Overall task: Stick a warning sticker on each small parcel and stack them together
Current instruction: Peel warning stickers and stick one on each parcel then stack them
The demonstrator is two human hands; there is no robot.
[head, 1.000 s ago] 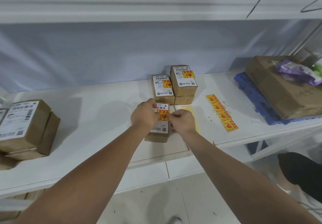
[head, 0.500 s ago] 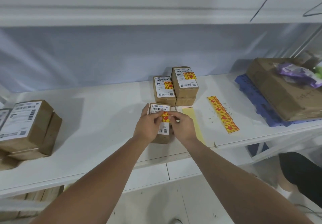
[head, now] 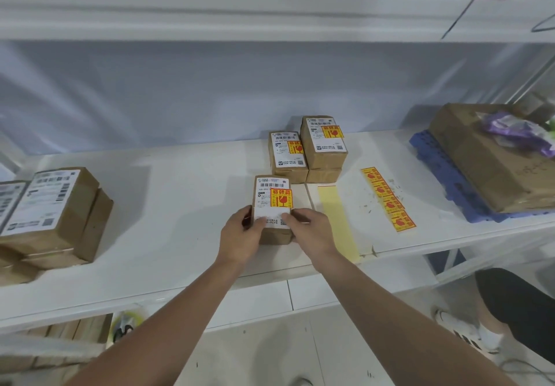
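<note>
A small brown parcel (head: 271,193) lies on the white shelf (head: 180,205), with a yellow-and-red warning sticker (head: 281,198) on its white label. My left hand (head: 240,234) grips its near left corner and my right hand (head: 310,231) grips its near right corner. Behind it stand a single stickered parcel (head: 288,157) and a stack of two parcels (head: 324,145), the top one stickered. A strip of several warning stickers (head: 389,199) lies to the right, next to an empty yellow backing strip (head: 338,220).
Larger labelled boxes (head: 54,214) are piled at the left end of the shelf. At the right, a big cardboard box (head: 492,157) sits on a blue plastic pallet (head: 441,169), with a purple bag (head: 516,130) on top. A person's leg and shoe (head: 468,331) are at lower right.
Both hands slid from the sticker on top of the parcel down to its near corners. The sticker now lies flat and uncovered on the label.
</note>
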